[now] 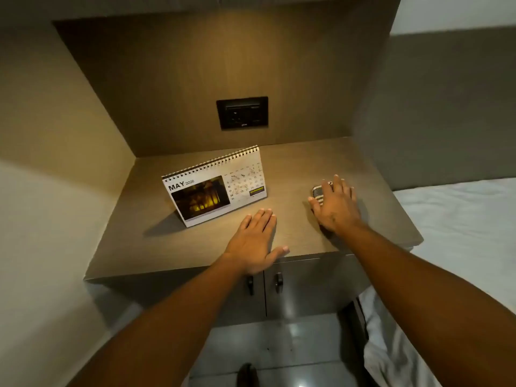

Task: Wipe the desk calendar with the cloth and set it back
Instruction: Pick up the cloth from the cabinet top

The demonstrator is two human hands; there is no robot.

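The fingers (344, 188) of my right hand (336, 205) are spread flat, right of the middle of the frame. They press down on a small striped cloth (318, 194). Most of the cloth hides under the palm, so I cannot tell if I have a real hold on it yet. I think it is soft and will bunch up easily. My left hand (255, 241) lies flat and loose near the middle, holding nothing. Its thumb sits at the front edge of the desk top (156, 241).

The desk calendar (215, 188) stands a little left of the middle, just beyond my left fingertips but not touching them. It is a folded card tent with wire rings along the top. I think it is light and a bit stiff, and a hard push would tip it or make it slide. The pages could bend, so I would take it by the top edge near the rings, or by one side.

Walls close in the upper left and the back, with a dark socket plate (242, 113) above. The calendar sits close to the back wall. The desk is bare between the hands and toward the front. The front edge drops to cupboard doors (293, 286), and a bed (460, 219) lies at the right.
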